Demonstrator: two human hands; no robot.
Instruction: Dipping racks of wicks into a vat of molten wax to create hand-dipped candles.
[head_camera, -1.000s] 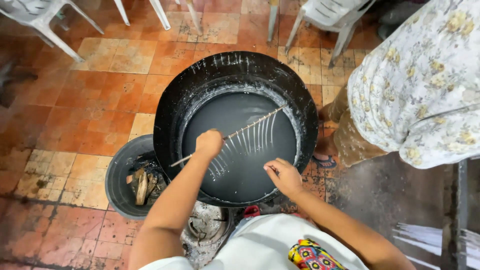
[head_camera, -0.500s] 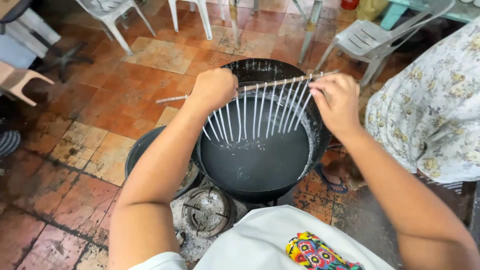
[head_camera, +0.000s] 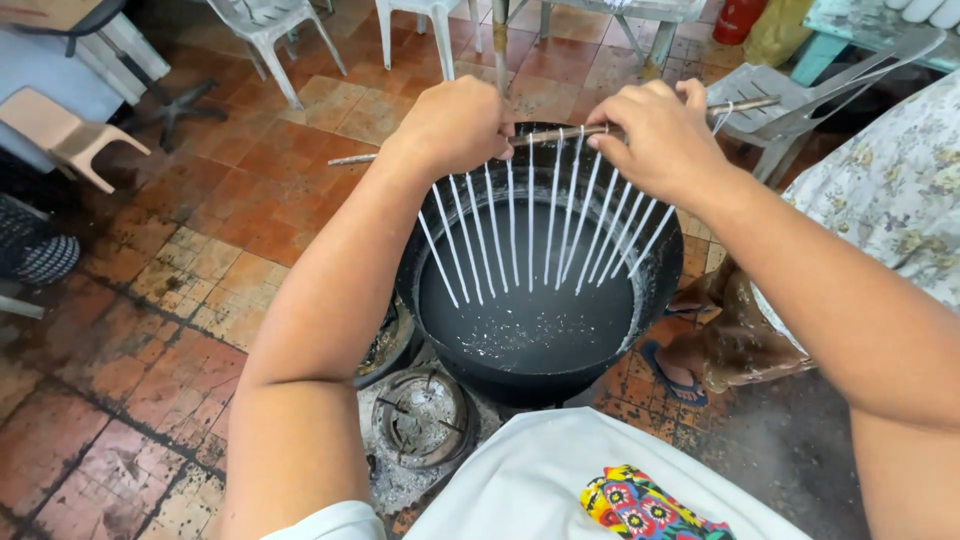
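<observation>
My left hand (head_camera: 455, 125) and my right hand (head_camera: 655, 135) both grip a thin wooden rod (head_camera: 350, 159) held level above a large black pot (head_camera: 665, 275). Several thin white candles (head_camera: 530, 225) hang in a row from the rod, their tips clear of the dark liquid (head_camera: 530, 325) in the pot. The rod sticks out past both fists. White crust lines the pot's inner wall.
A person in a floral dress (head_camera: 890, 190) crouches right of the pot, a sandalled foot (head_camera: 675, 365) by its base. A round metal burner (head_camera: 420, 415) sits in ash in front. White plastic chairs (head_camera: 270, 25) stand on the tiled floor beyond, one chair (head_camera: 790, 90) at the right.
Both hands lifted the rod out of the pot and higher. The candles, earlier dipped in the liquid, now hang free above it. My right hand took hold of the rod.
</observation>
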